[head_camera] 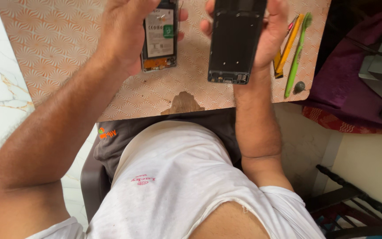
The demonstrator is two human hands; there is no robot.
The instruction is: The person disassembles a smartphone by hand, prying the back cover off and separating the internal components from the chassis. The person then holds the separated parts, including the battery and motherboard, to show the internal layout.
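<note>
My left hand (127,31) holds an opened phone body (160,37) with its white battery and orange circuit parts showing. My right hand (271,31) grips a black phone back frame (234,42), held upright beside the other part. Both pieces hover above a small table (58,44) with an orange-and-white patterned top. The two parts are apart, a narrow gap between them.
A green toothbrush (297,53), a yellow tool (287,46) and a small dark round item (299,86) lie at the table's right edge. The table's front edge has a chipped spot (183,104). Purple cloth (350,75) lies to the right, a dark chair (354,199) lower right.
</note>
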